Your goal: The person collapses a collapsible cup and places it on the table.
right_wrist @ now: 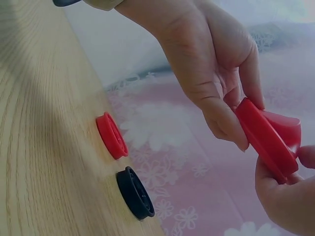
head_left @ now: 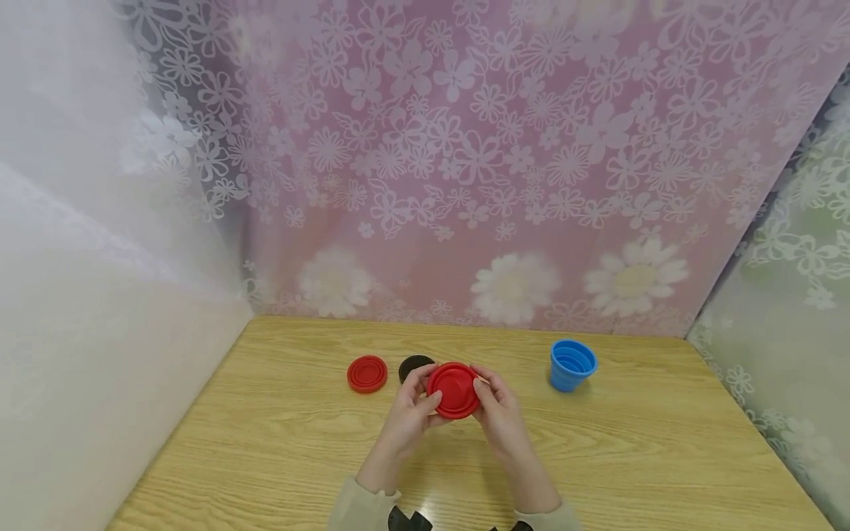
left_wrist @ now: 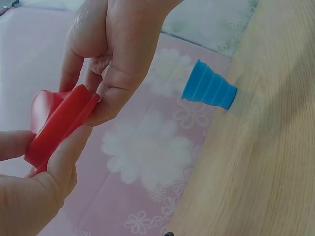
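Observation:
Both hands hold a red collapsible cup [head_left: 454, 389] in front of the person, raised over the table. My left hand [head_left: 408, 413] grips its left side, the thumb over the rim and the fingers behind. On the opposite side my right hand [head_left: 501, 414] pinches the rim with its thumb in front. Seen from the side in the left wrist view, the cup [left_wrist: 64, 125] is mostly flat, with a rounded part bulging from one face. A red folded cup [head_left: 367, 374] lies flat to the left of the hands. Beside it, a black folded cup [head_left: 413, 364] is partly hidden behind the left hand.
A blue collapsible cup [head_left: 571, 365], extended, stands upright at the back right of the wooden table [head_left: 664, 442]. Flowered pink sheeting [head_left: 425, 184] hangs behind the table's far edge, with pale sheets at both sides.

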### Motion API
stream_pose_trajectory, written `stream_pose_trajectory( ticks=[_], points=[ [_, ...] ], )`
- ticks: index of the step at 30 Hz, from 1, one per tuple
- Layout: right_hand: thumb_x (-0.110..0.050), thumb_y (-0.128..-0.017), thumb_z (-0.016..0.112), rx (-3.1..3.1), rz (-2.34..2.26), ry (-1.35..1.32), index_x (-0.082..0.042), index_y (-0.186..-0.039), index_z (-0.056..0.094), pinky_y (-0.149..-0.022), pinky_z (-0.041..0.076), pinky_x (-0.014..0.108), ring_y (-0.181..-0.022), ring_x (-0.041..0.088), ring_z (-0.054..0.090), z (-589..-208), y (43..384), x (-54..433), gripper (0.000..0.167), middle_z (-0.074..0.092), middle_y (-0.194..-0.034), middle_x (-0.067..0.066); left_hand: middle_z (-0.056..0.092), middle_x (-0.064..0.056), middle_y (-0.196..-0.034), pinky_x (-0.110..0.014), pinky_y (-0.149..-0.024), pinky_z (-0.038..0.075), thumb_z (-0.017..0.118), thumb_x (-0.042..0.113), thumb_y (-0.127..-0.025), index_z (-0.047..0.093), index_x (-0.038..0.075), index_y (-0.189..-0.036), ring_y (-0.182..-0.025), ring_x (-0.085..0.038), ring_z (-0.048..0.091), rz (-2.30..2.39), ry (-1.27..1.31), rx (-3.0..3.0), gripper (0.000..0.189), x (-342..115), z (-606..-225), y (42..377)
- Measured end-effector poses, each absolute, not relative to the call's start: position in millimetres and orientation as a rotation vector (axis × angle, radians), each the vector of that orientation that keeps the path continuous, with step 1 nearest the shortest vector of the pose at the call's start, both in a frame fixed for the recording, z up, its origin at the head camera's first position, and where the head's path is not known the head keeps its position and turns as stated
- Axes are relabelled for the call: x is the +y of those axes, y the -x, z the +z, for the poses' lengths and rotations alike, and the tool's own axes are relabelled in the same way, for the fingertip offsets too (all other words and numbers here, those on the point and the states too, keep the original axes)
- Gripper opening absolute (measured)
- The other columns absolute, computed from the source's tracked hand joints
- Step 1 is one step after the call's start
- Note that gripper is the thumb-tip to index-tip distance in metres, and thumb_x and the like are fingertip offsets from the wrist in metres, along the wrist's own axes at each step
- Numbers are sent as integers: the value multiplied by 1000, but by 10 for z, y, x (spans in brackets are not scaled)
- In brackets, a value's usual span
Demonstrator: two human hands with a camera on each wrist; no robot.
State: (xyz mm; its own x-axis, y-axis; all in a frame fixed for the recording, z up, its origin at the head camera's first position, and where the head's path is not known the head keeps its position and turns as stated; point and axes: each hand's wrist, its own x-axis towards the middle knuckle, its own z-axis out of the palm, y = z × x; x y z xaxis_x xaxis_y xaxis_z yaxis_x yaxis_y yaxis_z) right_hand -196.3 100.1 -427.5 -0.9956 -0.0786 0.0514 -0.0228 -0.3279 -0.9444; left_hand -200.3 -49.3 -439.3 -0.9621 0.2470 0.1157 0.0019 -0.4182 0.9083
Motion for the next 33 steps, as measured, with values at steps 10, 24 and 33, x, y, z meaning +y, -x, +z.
stream_pose_trajectory(
  ticks=[10,24,33],
  points=[
    [-11,-94,42,1789,-2518,160,9,-124,40,-80,47,30,-98,19,54,-4304,1998,995,36,46,-117,19,53,-14,-106,-33,-67,51,49,12,-91,35,0,-114,-85,-21,60,2479,-307,1645,30,-492,-4431,2030],
    [-2,-89,49,1911,-2404,223,14,-109,50,-71,50,30,-85,21,57,-4330,1978,975,25,55,-100,15,56,-5,-84,-27,-58,51,54,3,-87,40,-2,-95,-72,-14,59,2429,-308,1758,18,-508,-4435,2032],
    [-4,-86,55,2056,-2288,205,6,-103,57,-70,50,29,-84,24,55,-4305,1954,997,20,56,-97,15,53,-9,-84,-25,-63,51,57,-3,-83,43,-9,-92,-70,-14,56,2301,-416,2019,18,-506,-4201,1909]
  ],
)
